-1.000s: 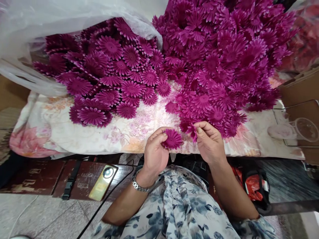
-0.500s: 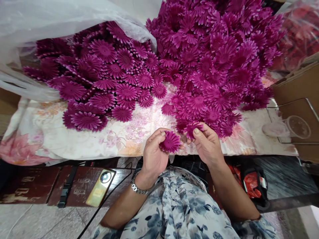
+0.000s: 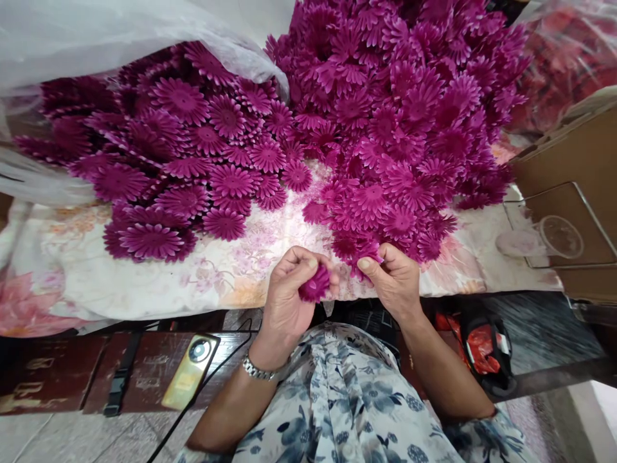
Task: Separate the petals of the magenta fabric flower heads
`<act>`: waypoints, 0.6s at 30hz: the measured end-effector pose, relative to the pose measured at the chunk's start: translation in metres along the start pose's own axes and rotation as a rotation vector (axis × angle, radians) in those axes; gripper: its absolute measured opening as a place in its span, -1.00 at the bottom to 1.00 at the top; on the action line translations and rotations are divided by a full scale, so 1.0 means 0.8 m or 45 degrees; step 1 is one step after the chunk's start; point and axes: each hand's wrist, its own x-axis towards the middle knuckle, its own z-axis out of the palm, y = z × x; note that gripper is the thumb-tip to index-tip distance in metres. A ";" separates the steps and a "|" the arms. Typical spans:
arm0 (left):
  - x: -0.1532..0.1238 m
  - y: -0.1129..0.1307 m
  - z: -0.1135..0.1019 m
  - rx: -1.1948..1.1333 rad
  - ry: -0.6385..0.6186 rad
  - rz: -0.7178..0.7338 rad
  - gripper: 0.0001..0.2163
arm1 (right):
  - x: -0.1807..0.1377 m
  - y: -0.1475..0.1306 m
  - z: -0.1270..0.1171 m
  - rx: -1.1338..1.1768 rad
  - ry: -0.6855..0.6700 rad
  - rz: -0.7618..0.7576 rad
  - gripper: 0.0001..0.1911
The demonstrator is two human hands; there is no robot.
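Left hand (image 3: pixel 289 296) fingers curl around 1 purple flower (image 3: pixel 314 285); right hand (image 3: pixel 393 280) fingers pinch another flower (image 3: pixel 367 252) at the heap's (image 3: pixel 400 116) edge; a tug there may spill neighbouring blooms off the bench (image 3: pixel 231 273).

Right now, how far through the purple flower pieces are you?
Looks done: flat purple fabric flowers lie layered at the left, spilling from the clear plastic bag. In hand: the left hand has its grip on one purple flower piece, and the right hand pinches another at the pile's edge. Left: the big loose heap of purple flowers is large, so most probably remains.
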 end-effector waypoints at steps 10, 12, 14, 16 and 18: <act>0.009 -0.001 0.007 0.828 -0.281 0.238 -0.95 | 0.002 -0.008 -0.008 -0.031 -0.326 0.071 -0.59; 0.011 -0.002 0.006 0.817 -0.288 0.204 -0.93 | 0.001 -0.006 -0.013 -0.019 -0.364 0.087 -0.59; 0.015 -0.002 0.004 0.794 -0.233 0.226 -0.92 | 0.002 -0.006 -0.020 -0.027 -0.349 0.044 -0.62; 0.022 0.001 0.007 0.765 -0.123 0.326 -0.91 | 0.008 -0.012 -0.030 -0.051 -0.242 -0.050 -0.65; 0.033 0.007 0.018 0.751 -0.037 0.453 -0.90 | 0.021 -0.022 -0.042 -0.162 -0.068 -0.190 -0.70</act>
